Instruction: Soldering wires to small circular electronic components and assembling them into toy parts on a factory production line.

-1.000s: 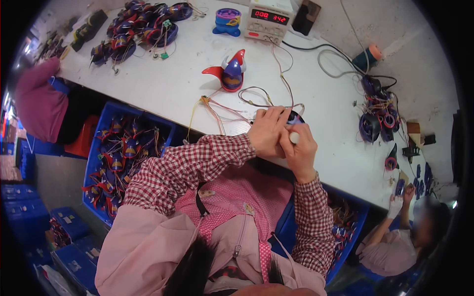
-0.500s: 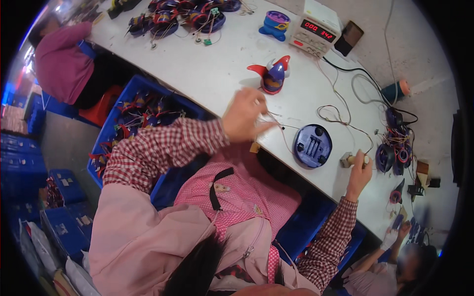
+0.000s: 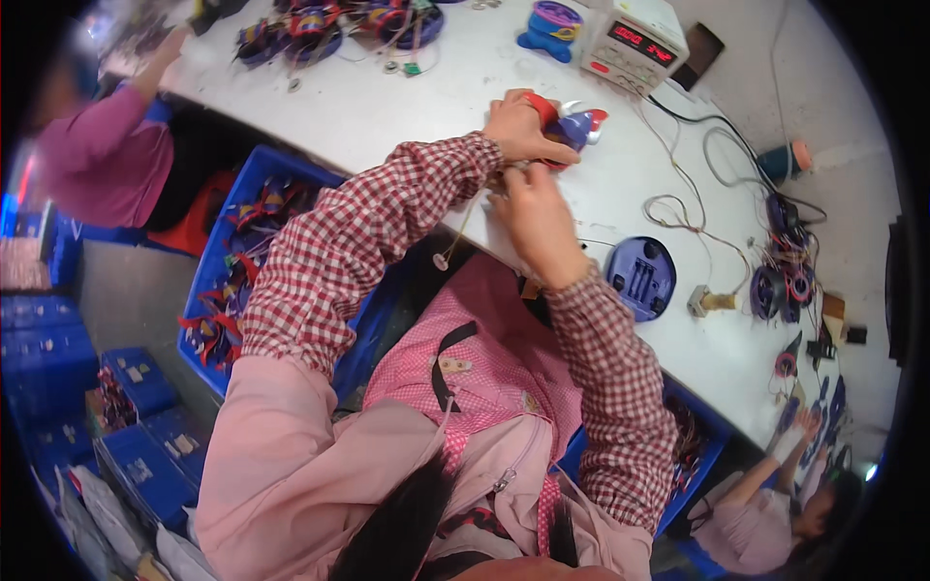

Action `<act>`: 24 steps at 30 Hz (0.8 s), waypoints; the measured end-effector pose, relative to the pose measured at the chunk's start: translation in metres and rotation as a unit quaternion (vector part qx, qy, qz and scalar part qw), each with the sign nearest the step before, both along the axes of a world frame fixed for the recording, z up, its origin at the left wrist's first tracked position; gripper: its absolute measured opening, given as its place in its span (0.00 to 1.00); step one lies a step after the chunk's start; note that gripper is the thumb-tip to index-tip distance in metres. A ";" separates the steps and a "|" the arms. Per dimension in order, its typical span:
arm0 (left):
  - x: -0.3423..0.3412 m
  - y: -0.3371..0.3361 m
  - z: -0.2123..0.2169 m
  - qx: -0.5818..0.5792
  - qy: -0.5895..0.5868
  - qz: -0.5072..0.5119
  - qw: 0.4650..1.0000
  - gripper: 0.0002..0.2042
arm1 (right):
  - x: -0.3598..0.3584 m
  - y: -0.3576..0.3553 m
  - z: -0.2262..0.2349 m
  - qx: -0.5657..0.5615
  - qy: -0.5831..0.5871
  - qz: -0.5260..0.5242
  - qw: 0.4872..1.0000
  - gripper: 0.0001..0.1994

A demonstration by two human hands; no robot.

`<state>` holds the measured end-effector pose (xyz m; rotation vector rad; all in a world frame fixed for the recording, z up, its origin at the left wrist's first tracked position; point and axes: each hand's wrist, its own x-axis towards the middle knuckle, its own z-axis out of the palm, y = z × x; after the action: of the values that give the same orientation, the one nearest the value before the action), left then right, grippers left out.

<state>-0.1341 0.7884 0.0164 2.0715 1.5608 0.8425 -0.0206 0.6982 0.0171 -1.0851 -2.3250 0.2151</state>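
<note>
My left hand (image 3: 520,129) is closed around a small red and purple toy body (image 3: 573,126) with pointed red parts, held at the table's near edge. Just below it my right hand (image 3: 539,218) has its fingers drawn together close to the toy's underside; what they pinch is hidden. A thin wire with a small round disc (image 3: 442,261) at its end hangs from under the left hand over the edge. Right of my right hand lies a purple round base (image 3: 641,279) with slots inside. Farther right stands a small metal-ended piece with a yellowish middle (image 3: 712,301).
A power supply (image 3: 635,44) with a lit red display stands at the back, beside a blue spool-like pot (image 3: 551,31). Cables (image 3: 683,213) wind over the table's right side. Blue bins (image 3: 225,281) of toy parts stand below the edge. Co-workers (image 3: 102,160) sit nearby.
My left hand has reached forward and taken hold of the toy. My right hand has let go of the metal-ended piece and come left beside it. A wire with a disc now hangs down.
</note>
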 end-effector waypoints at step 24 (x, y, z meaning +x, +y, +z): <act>0.109 -0.100 0.022 -0.261 -0.378 -0.208 0.864 0.15 | 0.209 -0.017 0.004 0.012 0.016 -0.259 0.966 0.07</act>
<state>-0.0249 0.6889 0.0387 1.3438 0.7522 0.8043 0.1889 0.6809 0.0215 -1.6124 -1.9256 0.0042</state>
